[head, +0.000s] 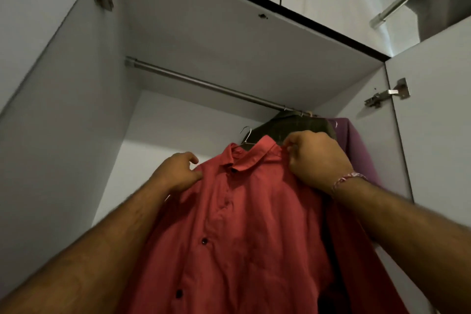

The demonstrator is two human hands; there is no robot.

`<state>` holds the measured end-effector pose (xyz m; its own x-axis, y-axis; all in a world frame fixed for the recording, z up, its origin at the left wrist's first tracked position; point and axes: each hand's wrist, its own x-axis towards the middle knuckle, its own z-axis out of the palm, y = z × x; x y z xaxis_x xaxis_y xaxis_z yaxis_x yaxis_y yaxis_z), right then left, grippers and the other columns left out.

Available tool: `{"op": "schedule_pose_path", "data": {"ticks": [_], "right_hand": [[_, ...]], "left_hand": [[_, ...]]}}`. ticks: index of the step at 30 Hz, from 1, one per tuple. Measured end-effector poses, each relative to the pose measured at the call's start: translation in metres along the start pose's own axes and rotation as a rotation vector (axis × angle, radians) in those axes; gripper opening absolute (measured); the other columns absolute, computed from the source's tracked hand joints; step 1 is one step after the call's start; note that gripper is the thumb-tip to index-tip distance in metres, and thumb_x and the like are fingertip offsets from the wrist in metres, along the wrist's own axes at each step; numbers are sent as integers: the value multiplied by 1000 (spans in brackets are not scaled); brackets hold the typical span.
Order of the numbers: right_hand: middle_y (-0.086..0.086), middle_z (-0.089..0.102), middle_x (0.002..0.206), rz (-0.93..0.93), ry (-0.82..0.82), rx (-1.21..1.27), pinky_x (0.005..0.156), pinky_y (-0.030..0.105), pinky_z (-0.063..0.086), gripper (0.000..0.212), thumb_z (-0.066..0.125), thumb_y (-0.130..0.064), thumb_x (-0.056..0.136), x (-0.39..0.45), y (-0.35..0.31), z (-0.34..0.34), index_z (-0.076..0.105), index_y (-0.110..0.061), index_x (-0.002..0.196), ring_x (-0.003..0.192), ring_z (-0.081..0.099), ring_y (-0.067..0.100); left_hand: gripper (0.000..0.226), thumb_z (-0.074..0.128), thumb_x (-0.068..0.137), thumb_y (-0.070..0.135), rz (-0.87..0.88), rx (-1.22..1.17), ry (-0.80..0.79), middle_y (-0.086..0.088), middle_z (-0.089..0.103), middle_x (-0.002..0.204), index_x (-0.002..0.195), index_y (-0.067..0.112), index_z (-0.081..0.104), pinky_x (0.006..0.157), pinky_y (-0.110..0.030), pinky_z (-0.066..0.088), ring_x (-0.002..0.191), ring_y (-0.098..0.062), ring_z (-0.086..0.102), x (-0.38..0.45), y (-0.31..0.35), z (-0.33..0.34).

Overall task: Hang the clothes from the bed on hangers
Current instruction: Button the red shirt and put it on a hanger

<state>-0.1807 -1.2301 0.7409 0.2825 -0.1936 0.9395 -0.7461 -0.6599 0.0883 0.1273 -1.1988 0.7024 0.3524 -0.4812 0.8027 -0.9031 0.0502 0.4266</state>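
Note:
A red button-up shirt point(242, 211) is held up inside an open wardrobe, below the metal rail point(204, 83). It sits on a thin metal hanger whose hook point(246, 135) pokes out above the collar, short of the rail. My left hand point(178, 173) grips the shirt's left shoulder. My right hand point(314, 160) pinches the right shoulder by the collar.
A dark checked garment point(293, 125) and a purple garment point(356, 145) hang at the rail's right end, just behind my right hand. Wardrobe doors stand open on both sides, with hinges point(387, 94) showing. The rail's left stretch carries nothing.

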Motion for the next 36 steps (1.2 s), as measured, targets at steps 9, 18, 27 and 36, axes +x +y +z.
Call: {"op": "schedule_pose_path", "data": {"ticks": [9, 18, 27, 36], "right_hand": [[21, 70, 104, 127, 139, -245, 79, 43, 54, 28, 51, -29, 89, 106, 20, 60, 70, -14, 103, 95, 67, 44], [25, 68, 107, 194, 242, -371, 82, 47, 54, 26, 53, -25, 93, 147, 48, 77, 70, -12, 106, 97, 65, 49], [23, 66, 102, 168, 219, -416, 78, 45, 53, 18, 54, -15, 91, 181, 75, 102, 66, -8, 101, 93, 64, 47], [25, 71, 112, 64, 72, -463, 89, 49, 57, 27, 58, -7, 86, 201, 80, 99, 75, -3, 107, 99, 66, 46]], "left_hand": [[30, 64, 79, 44, 344, 222, -216, -2, 73, 83, 82, 16, 74, 77, -37, 60, 82, -24, 69, 86, 36, 57], [27, 59, 80, 46, 504, 247, -101, -1, 71, 91, 80, 21, 67, 82, -41, 59, 86, -27, 67, 136, 69, 95], [22, 58, 90, 44, 527, 310, -64, 0, 69, 92, 86, 24, 66, 85, -45, 59, 86, -26, 66, 150, 70, 113], [23, 56, 92, 35, 567, 312, -17, 0, 60, 81, 74, 20, 58, 72, -36, 47, 83, -29, 61, 151, 65, 133]]}}
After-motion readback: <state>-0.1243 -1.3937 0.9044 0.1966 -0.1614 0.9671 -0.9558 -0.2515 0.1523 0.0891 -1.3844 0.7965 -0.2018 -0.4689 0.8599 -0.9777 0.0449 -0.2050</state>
